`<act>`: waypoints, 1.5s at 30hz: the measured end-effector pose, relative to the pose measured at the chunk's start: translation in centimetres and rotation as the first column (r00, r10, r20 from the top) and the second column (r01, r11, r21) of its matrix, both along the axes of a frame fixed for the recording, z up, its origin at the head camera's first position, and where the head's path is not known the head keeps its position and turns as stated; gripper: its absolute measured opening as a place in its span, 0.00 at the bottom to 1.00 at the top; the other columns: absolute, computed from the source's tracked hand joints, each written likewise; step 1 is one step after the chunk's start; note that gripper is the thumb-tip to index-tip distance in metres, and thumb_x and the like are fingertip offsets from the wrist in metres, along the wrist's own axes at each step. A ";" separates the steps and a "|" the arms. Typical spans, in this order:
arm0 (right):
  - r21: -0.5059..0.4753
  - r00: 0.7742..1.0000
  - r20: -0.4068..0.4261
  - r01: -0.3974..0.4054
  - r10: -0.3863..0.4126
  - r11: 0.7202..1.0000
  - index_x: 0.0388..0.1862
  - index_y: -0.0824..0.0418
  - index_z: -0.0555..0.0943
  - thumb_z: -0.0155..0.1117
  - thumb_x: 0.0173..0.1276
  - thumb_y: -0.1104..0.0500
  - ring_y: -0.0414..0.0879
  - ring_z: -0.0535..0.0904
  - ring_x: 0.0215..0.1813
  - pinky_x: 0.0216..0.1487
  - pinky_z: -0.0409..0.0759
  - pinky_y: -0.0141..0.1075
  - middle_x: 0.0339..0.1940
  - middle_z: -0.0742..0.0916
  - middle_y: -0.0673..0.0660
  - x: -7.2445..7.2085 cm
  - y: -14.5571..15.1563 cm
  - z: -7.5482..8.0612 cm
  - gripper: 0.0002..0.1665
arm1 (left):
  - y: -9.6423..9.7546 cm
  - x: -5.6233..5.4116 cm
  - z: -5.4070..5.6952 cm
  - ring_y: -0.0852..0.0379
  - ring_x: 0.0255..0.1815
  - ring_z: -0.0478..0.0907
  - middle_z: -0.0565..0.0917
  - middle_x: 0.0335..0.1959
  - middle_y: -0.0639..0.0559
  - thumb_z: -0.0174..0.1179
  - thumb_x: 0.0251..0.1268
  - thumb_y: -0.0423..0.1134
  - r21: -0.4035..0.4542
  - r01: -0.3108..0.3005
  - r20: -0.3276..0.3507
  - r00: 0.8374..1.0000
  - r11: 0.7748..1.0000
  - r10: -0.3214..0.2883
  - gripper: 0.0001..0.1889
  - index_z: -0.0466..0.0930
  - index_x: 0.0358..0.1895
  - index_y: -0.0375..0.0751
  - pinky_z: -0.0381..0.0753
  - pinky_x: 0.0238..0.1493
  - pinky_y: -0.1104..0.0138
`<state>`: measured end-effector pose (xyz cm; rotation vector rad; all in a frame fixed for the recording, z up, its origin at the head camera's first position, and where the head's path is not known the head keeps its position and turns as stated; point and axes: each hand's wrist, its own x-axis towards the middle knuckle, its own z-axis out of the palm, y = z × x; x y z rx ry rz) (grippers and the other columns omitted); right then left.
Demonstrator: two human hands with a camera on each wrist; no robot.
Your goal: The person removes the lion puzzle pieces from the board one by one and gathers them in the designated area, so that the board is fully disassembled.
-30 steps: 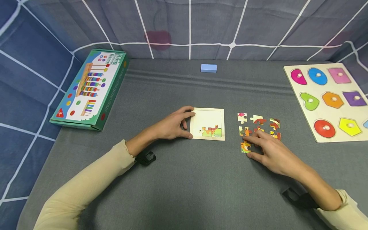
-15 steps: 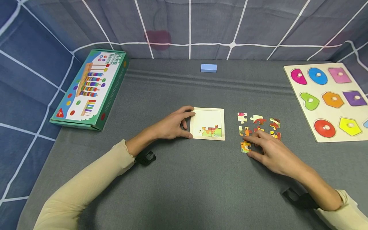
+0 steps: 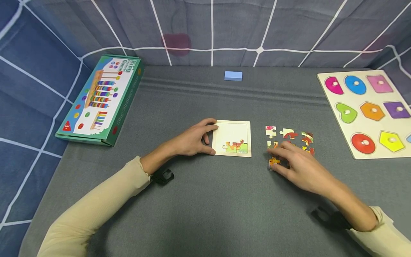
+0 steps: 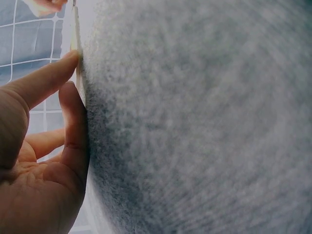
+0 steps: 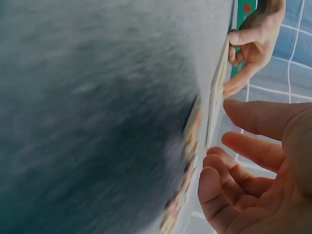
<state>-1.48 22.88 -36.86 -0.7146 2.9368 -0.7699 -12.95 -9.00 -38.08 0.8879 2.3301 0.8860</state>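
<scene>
My left hand (image 3: 194, 138) holds a small wooden puzzle board (image 3: 230, 132) by its left edge, thumb at the near corner and fingertips at the far one. A few joined puzzle pieces (image 3: 237, 147) fill part of the board's near right. My right hand (image 3: 300, 164) hovers over loose puzzle pieces right of the board, thumb and index finger spread. Below them lies an orange and yellow puzzle piece (image 3: 274, 162), partly covered by the thumb. In the right wrist view the fingers are loosely bent, with nothing between them, and the pieces (image 5: 192, 134) lie on the table.
A green boxed ring game (image 3: 102, 101) lies at the left. A blue block (image 3: 233, 76) sits at the back. At the right is a shape board (image 3: 348, 134) with coloured knobbed shapes. Gridded cloth (image 3: 192, 28) hangs behind the grey table (image 3: 192, 214).
My right hand has shifted slightly left, its index finger and thumb now reaching over the near left pieces. The left hand and the board have stayed in place.
</scene>
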 end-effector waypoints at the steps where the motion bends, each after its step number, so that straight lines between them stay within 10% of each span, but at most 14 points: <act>1: -0.006 1.000 -0.003 -0.006 0.006 1.000 0.54 0.58 0.84 0.75 0.59 0.61 0.40 0.74 0.35 0.36 0.72 0.41 0.42 0.80 0.47 -0.2 -0.3 0.1 0.22 | 0.0 0.0 0.0 0.59 0.40 0.77 0.56 0.75 0.44 0.75 0.55 0.39 0.000 0.000 0.000 1.000 1.000 0.000 0.42 0.64 0.72 0.32 0.73 0.47 0.64; 21: -0.019 0.981 0.152 -0.118 0.119 0.993 0.55 0.64 0.82 0.74 0.61 0.61 0.47 0.76 0.38 0.40 0.73 0.43 0.45 0.80 0.55 -5.1 -8.3 0.1 0.23 | 0.1 0.0 0.2 0.60 0.40 0.77 0.56 0.76 0.45 0.74 0.56 0.41 -0.017 0.005 0.007 1.000 1.000 -0.005 0.42 0.63 0.73 0.34 0.74 0.47 0.65; 45: -0.014 0.966 0.230 -0.118 0.118 0.993 0.50 0.63 0.80 0.74 0.60 0.63 0.47 0.71 0.36 0.41 0.70 0.41 0.41 0.76 0.55 -6.1 -9.2 -0.3 0.19 | -0.1 -0.1 0.2 0.60 0.40 0.77 0.56 0.76 0.46 0.74 0.57 0.41 -0.014 0.000 0.014 1.000 1.000 0.000 0.42 0.64 0.72 0.33 0.73 0.48 0.65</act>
